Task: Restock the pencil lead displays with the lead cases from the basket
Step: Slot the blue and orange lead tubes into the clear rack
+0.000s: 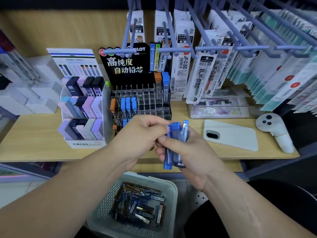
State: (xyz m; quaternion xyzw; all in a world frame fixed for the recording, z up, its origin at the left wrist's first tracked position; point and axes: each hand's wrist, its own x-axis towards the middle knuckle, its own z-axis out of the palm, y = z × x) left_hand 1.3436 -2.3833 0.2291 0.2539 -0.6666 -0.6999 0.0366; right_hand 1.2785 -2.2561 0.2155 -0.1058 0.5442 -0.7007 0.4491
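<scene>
In the head view, the right hand (193, 152) is gripping a bundle of blue lead cases (175, 133) above the basket (169, 183), while the left hand (140, 134) is pinching one case at its top. The cases are seemingly being sorted, and the next move is calling for a matching empty slot in the Pilot acrylic display (154, 97)

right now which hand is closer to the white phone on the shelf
Right. The right hand, gripping blue lead cases, is just left of the phone. The left hand is farther left, on the other side of the cases.
</scene>
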